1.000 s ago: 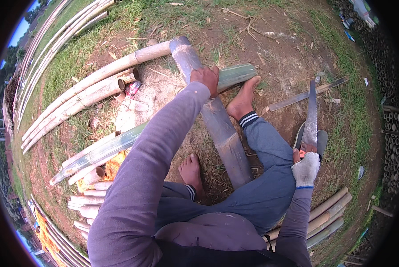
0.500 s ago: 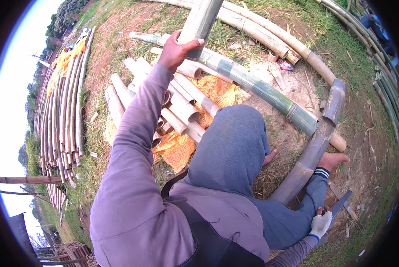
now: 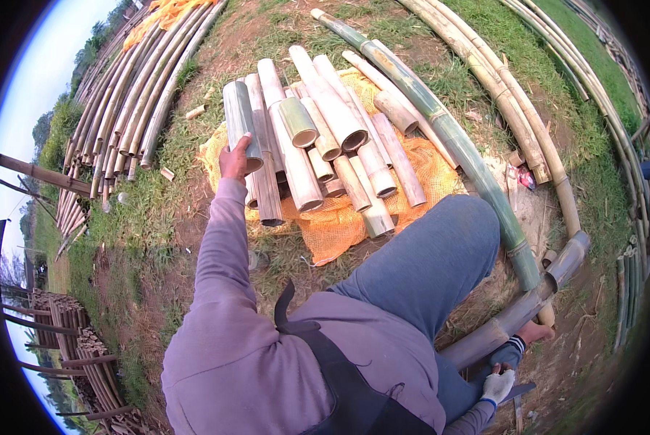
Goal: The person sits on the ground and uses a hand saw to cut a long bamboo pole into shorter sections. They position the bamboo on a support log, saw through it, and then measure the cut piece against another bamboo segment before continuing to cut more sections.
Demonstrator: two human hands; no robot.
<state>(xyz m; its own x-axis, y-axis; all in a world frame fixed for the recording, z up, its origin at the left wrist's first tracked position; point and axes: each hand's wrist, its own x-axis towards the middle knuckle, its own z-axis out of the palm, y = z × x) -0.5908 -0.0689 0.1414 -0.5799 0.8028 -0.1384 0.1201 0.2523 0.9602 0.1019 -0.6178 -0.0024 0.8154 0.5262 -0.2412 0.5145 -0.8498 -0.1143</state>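
Observation:
My left hand [image 3: 234,158] is closed round the lower end of a short, pale bamboo piece [image 3: 240,116], held upright at the left side of a pile of cut bamboo pieces [image 3: 296,163]. The pile lies on an orange net [image 3: 325,243]. Low on the right, my gloved right hand [image 3: 497,386] grips what looks like a hand saw, its dark flat blade [image 3: 519,391] sticking out to the right. Close by, a long green bamboo pole [image 3: 459,156] rests at its near end on a thick grey notched bamboo [image 3: 495,330], beside my bare foot.
Long bamboo poles [image 3: 133,101] are stacked at the far left. More long poles [image 3: 499,80] lie on the grass at the back right. A small red object [image 3: 526,178] sits near their cut ends. Bundled split pieces [image 3: 96,362] stand at the lower left.
My left hand has brought the bamboo piece down and left to the pile's left side. My view has turned left. The right hand still holds the saw low at the right.

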